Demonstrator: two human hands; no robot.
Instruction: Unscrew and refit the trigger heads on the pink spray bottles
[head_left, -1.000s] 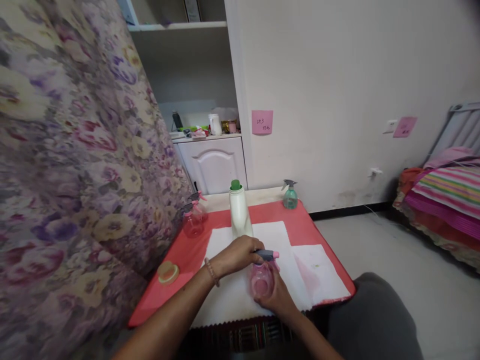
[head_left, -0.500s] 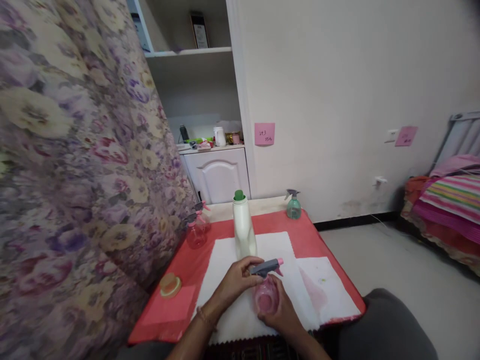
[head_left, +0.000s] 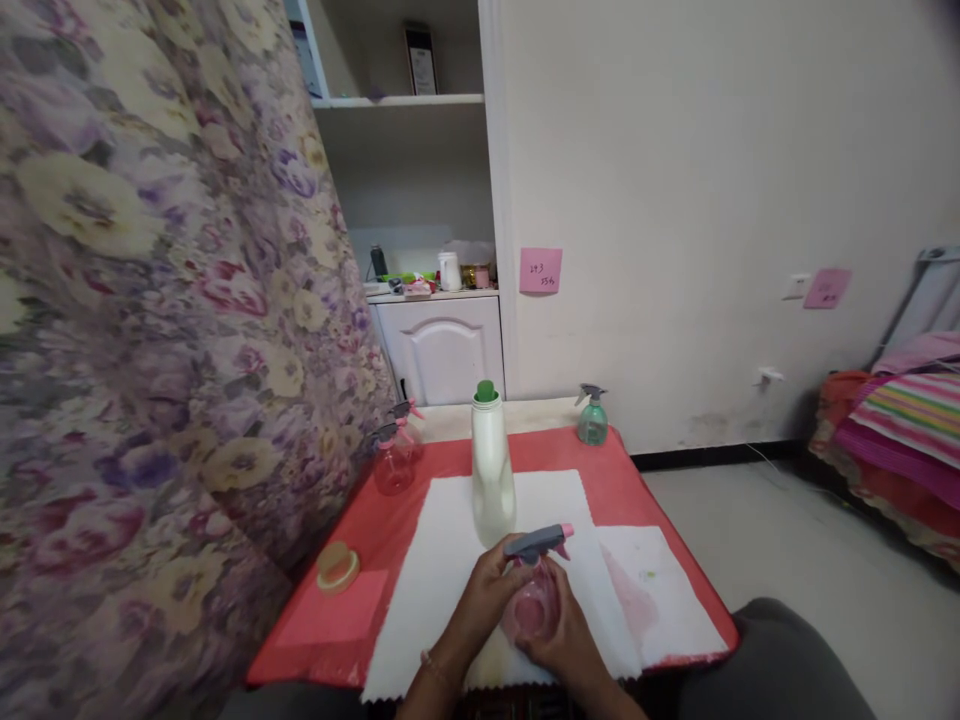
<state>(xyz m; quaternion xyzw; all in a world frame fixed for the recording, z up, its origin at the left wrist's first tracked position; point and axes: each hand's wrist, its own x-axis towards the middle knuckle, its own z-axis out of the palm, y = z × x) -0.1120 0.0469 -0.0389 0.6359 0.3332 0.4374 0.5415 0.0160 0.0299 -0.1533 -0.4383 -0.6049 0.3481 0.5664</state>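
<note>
A small pink spray bottle [head_left: 534,608] with a grey trigger head [head_left: 537,543] stands upright on the white cloth [head_left: 442,560] near the table's front edge. My left hand [head_left: 486,597] wraps the bottle's left side just under the head, fingers closed. From the right and below, my right hand [head_left: 568,637] cups the bottle's body. A tall white bottle with a green cap [head_left: 492,465] stands just behind the hands.
The red table [head_left: 630,480] also carries two pink spray bottles [head_left: 395,455] at the left, a teal spray bottle [head_left: 592,417] at the back right, a round tan lid [head_left: 337,567] and a second white cloth [head_left: 656,590]. A floral curtain [head_left: 150,330] hangs close on the left.
My left hand slid from the trigger head down to the bottle's neck and side. The bottle now stands more upright, and the view has shifted a little.
</note>
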